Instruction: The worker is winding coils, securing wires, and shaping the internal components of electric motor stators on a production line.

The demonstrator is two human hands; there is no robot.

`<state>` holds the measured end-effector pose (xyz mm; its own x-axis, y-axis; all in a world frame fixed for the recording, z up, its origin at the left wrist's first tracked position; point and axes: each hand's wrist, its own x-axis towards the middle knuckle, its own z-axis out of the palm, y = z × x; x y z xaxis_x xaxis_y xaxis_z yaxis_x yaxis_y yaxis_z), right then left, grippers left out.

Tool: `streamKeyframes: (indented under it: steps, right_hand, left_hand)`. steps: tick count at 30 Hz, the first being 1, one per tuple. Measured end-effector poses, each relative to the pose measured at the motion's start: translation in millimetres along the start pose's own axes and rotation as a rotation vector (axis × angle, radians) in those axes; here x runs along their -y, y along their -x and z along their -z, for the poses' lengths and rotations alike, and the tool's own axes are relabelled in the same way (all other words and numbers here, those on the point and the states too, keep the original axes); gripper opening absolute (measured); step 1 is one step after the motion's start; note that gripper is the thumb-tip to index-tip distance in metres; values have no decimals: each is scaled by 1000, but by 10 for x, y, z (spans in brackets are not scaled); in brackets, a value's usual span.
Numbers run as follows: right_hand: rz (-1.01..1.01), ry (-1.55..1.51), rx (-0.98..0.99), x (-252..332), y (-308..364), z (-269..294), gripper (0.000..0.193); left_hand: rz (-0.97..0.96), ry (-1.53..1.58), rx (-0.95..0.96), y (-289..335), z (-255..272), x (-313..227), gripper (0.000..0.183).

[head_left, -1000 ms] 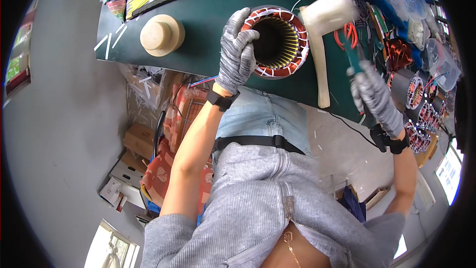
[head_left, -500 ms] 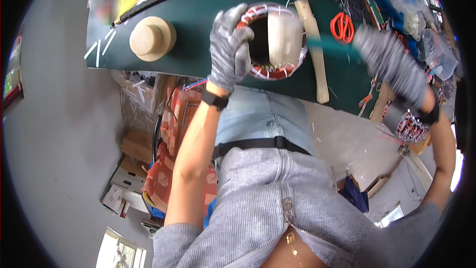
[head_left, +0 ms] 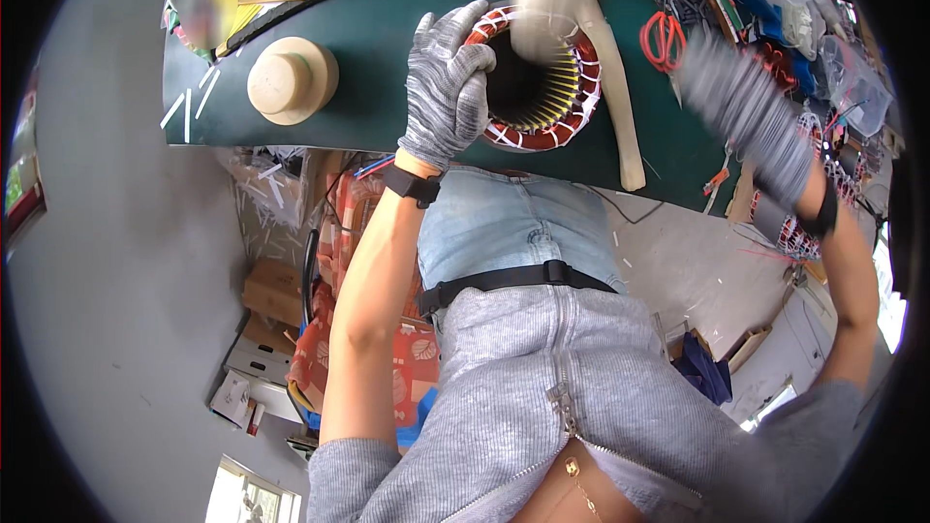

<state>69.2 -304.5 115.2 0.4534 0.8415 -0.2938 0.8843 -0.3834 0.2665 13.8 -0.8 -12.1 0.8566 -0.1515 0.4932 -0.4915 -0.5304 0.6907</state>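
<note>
A motor stator [head_left: 588,102] with red-brown windings, white lacing and yellow slot liners stands on the green bench, its bore facing up. My left hand [head_left: 446,87], in a striped grey glove, grips its left rim, fingers on the outside and thumb at the bore. Over the far part of the stator is a pale, motion-blurred mallet head [head_left: 554,0]. My gloved right hand [head_left: 746,116] is off to the right, strongly blurred; its fingers and the mallet's handle cannot be made out. Right of the stator lies a pale curved wooden stick [head_left: 620,107].
A stepped beige round block [head_left: 291,82] sits left on the green bench [head_left: 373,68], with white strips [head_left: 201,92] and a black bar [head_left: 291,12] near it. Red-handled scissors [head_left: 664,42], tools and plastic bags [head_left: 852,82] crowd the right. Another wound stator [head_left: 796,237] stands at far right.
The mallet head has moved from over the stator's bore to its far side, uncovering the yellow slot liners. My right hand has shifted slightly; my left hand keeps its grip on the rim.
</note>
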Motion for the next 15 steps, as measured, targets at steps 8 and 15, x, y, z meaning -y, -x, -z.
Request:
streamKeyframes:
  steps: [8,15]
  right_hand:
    - [-807,-1303,-21,590,473,179,32]
    - [-441,-1476,-242,294,497,307,28]
  left_hand:
    - [240,61,-338,181,-383,-339,10]
    - [276,243,223,299,23,-230,121]
